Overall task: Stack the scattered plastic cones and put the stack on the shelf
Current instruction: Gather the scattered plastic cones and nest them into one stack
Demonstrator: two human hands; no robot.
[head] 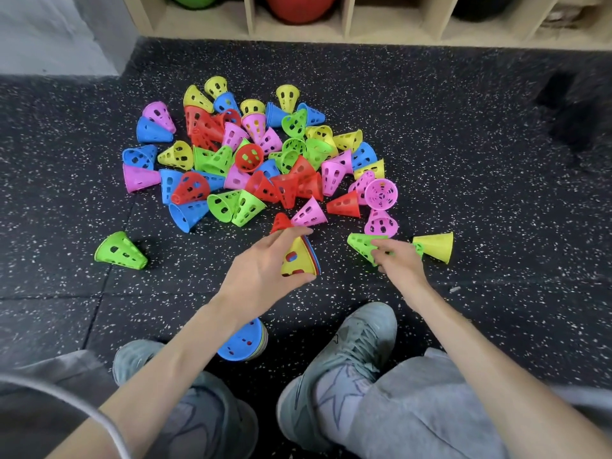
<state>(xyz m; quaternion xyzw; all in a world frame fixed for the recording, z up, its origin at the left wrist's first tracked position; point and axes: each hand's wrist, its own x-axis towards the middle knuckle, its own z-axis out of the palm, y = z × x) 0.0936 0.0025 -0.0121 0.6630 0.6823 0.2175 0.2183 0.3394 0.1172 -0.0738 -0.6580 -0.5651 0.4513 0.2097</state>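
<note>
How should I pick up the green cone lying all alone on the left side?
Take the lone green cone near its narrow top, coming from above. It lies tipped over, apart from the pile, so nothing blocks it, and the narrow end fits a fingertip grip best.

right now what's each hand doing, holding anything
Left hand: closed on a small stack of cones, yellow one on the outside.
Right hand: closed on a green cone lying on the floor.

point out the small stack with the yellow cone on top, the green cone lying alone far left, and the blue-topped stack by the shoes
yellow-topped stack (297,258), head view, on the yellow cone's side wall.
lone green cone (121,251), head view, on its side wall.
blue-topped stack (243,342), head view, on the blue cone's side wall.
</note>
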